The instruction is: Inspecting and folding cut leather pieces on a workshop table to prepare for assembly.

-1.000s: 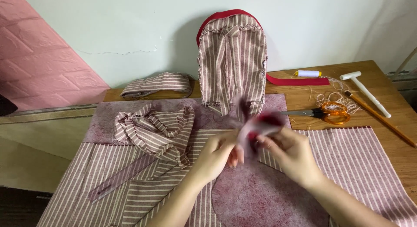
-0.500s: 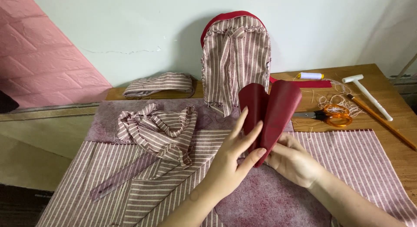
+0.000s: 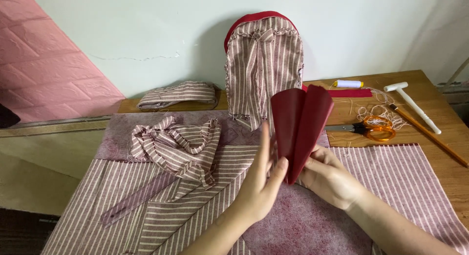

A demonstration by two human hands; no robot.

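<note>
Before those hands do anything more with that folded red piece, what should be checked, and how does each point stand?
1. Red piece gripped by both hands: ok. The left hand presses its side, the right hand holds its lower end.
2. Fold kept upright, clear of the table: ok.
3. Scissors away from the hands: ok, they lie on the table to the right.
4. Striped backpack standing steady against the wall: ok.
5. Edges of the fold lined up evenly: cannot tell.
</note>
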